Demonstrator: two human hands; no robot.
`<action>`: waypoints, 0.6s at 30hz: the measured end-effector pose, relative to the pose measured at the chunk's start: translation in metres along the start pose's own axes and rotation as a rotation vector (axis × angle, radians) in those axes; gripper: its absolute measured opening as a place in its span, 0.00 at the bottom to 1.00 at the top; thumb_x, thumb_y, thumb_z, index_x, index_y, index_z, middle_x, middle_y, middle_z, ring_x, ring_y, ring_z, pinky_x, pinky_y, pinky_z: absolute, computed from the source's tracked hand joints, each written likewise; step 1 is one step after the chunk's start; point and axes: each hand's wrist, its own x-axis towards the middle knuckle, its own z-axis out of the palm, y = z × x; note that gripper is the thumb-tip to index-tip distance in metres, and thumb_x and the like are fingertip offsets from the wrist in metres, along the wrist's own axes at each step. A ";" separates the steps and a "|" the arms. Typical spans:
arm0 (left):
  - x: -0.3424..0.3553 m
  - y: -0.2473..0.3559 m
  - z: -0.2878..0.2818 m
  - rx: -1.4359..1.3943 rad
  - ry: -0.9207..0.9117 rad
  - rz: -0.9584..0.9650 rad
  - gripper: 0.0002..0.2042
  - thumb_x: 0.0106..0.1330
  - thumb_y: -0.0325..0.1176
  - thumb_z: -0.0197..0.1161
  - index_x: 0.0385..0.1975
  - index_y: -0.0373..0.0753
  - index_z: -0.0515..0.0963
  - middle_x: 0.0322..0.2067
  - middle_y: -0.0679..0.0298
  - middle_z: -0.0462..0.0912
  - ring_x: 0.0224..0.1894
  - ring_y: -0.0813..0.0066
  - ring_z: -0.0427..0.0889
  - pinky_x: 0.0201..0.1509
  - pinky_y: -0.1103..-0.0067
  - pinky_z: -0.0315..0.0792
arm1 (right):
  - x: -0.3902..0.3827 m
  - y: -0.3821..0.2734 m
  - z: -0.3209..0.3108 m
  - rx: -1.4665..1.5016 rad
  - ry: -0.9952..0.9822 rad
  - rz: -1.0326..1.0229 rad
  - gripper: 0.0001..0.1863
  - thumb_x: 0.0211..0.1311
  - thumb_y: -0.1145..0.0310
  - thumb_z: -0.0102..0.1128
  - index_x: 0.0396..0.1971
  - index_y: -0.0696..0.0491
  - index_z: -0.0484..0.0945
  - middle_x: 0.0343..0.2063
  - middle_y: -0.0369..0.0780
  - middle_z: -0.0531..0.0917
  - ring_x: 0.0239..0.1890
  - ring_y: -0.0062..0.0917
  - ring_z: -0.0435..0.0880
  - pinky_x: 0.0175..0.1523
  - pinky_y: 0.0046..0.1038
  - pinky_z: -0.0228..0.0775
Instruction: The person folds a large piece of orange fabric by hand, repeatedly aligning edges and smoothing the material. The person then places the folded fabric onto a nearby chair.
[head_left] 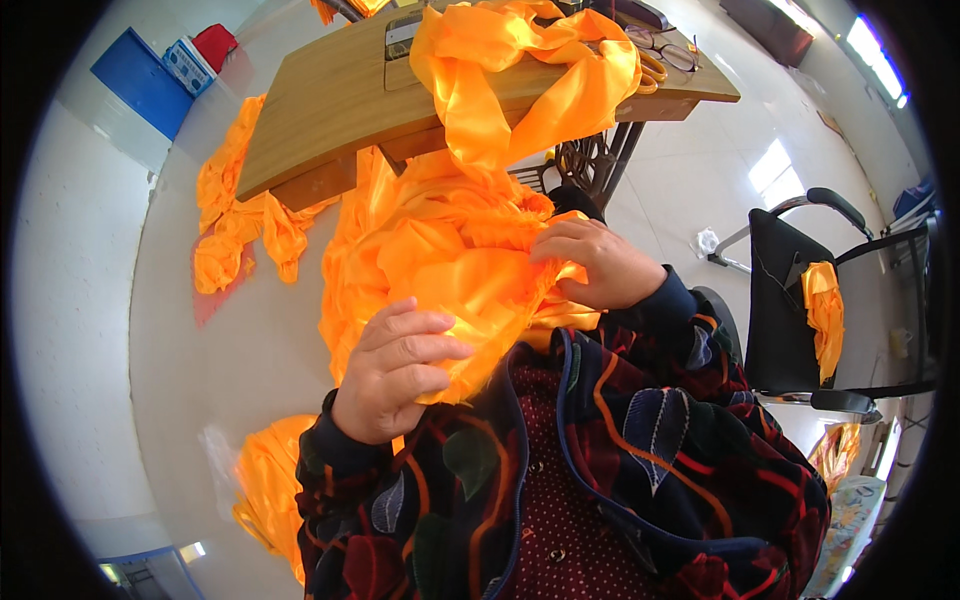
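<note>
A big heap of shiny orange satin cloth [440,255] lies on my lap and reaches up to the table edge. My left hand [390,375] rests against the near left side of the cloth, fingers apart and stretched out across it. On the right side, my right hand [600,262] is closed on a frayed edge of the same cloth, fingertips and thumb pinching it. One long strip of the satin runs up from the heap and loops over the tabletop.
Ahead is a wooden sewing table [330,95] with scissors [650,72] and eyeglasses [672,48]. To the right stands a black office chair [775,300] with orange cloth on it. More orange cloth [225,250] lies on the floor at left; a blue box [140,80] stands farther back.
</note>
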 end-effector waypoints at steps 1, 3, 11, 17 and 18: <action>-0.001 -0.001 0.001 -0.001 0.012 -0.010 0.09 0.49 0.17 0.56 0.25 0.42 0.71 0.39 0.64 0.83 0.49 0.59 0.78 0.60 0.65 0.65 | 0.001 -0.001 0.002 -0.018 -0.034 0.057 0.11 0.45 0.74 0.58 0.33 0.54 0.77 0.34 0.41 0.80 0.39 0.39 0.77 0.46 0.36 0.69; -0.003 -0.005 0.007 -0.154 0.158 -0.071 0.09 0.53 0.16 0.53 0.28 0.40 0.71 0.38 0.61 0.83 0.47 0.61 0.79 0.57 0.68 0.67 | 0.002 0.000 0.002 -0.030 -0.107 0.141 0.11 0.44 0.76 0.59 0.32 0.56 0.76 0.34 0.41 0.80 0.40 0.39 0.78 0.46 0.37 0.69; -0.021 -0.044 0.028 -1.030 0.693 -0.785 0.10 0.65 0.19 0.44 0.41 0.34 0.71 0.40 0.60 0.78 0.43 0.74 0.77 0.52 0.79 0.70 | 0.002 0.025 0.010 0.632 -0.083 0.416 0.06 0.55 0.76 0.58 0.34 0.57 0.74 0.25 0.33 0.76 0.29 0.14 0.73 0.34 0.19 0.65; -0.024 -0.059 0.038 -1.198 0.656 -0.864 0.12 0.65 0.20 0.44 0.45 0.34 0.72 0.45 0.60 0.78 0.47 0.72 0.78 0.55 0.77 0.70 | 0.006 0.044 0.002 0.959 -0.075 0.478 0.07 0.59 0.78 0.54 0.38 0.57 0.73 0.31 0.28 0.77 0.32 0.09 0.72 0.35 0.15 0.64; -0.023 -0.059 0.039 -1.214 0.644 -0.854 0.12 0.65 0.20 0.44 0.45 0.34 0.72 0.45 0.60 0.78 0.48 0.72 0.78 0.56 0.77 0.70 | 0.006 0.045 0.000 0.988 -0.064 0.489 0.08 0.59 0.78 0.54 0.39 0.56 0.73 0.31 0.28 0.77 0.33 0.09 0.72 0.36 0.14 0.64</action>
